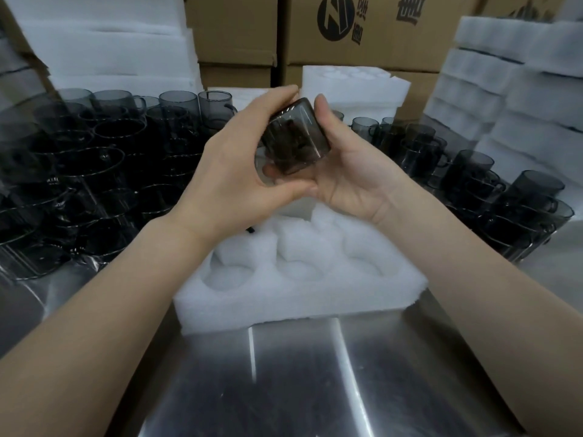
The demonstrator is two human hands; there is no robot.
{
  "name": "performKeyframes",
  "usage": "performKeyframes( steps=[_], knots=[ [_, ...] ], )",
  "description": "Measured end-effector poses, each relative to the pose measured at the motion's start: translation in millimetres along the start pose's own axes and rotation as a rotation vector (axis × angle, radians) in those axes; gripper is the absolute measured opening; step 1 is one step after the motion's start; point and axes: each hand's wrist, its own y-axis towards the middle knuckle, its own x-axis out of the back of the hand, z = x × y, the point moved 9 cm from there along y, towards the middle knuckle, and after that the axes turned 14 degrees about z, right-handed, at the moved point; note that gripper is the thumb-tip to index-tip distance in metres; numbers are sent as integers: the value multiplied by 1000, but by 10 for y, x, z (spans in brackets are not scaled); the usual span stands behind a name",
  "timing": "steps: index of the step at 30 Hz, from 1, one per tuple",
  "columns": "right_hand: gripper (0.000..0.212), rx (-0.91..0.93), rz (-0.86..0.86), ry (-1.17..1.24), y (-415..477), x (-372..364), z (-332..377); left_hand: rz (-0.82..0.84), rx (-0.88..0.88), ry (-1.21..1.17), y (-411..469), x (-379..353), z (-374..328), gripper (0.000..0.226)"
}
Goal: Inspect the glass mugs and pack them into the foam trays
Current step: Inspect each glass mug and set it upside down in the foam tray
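A smoky grey glass mug (295, 137) is held up tilted between both hands, above a white foam tray (299, 298) with round pockets. My left hand (233, 171) curls around the mug's left side, fingers over the top and thumb underneath. My right hand (347, 175) cups its right side with the fingers behind the glass. The three nearest pockets of the tray hold nothing; the farther pockets are hidden behind my hands.
Several grey glass mugs stand packed on the left (94, 171) and on the right (492, 190). White foam trays are stacked at right (517, 99), at back centre (353, 86) and upper left (104, 45). Cardboard boxes (362, 29) line the back. The steel table (315, 380) lies in front.
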Motion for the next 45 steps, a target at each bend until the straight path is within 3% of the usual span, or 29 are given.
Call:
performKeyframes(
  steps=[10,14,22,24,27,31,33,36,38,42,45],
  knots=[
    [39,116,-210,-1,-59,174,121,19,-30,0,-9,-25,-34,73],
    [19,135,-240,-2,-68,214,131,40,-46,-38,-12,-50,-31,77],
    [37,115,-280,-17,-77,200,104,5,6,-88,-19,-7,22,74],
    [40,122,-278,-143,-85,153,149,-75,62,-168,-43,64,89,70],
    [29,248,-334,-554,-140,87,374,-178,165,-366,-93,124,235,65],
    [58,439,-237,-1060,-239,-277,525,-230,268,-500,-124,148,413,50],
    [63,432,-206,-1348,-229,-427,475,-220,307,-569,-133,125,492,51],
    [62,452,-255,-1524,-232,-504,508,-163,303,-596,-122,84,511,49],
    [60,442,-303,-1521,-256,-485,523,-135,296,-575,-113,70,500,38],
    [44,355,-364,-1164,-285,-329,501,-140,350,-440,-91,77,542,62],
    [35,290,-330,-1189,-241,-325,478,-135,363,-315,-82,77,552,43]
  ],
)
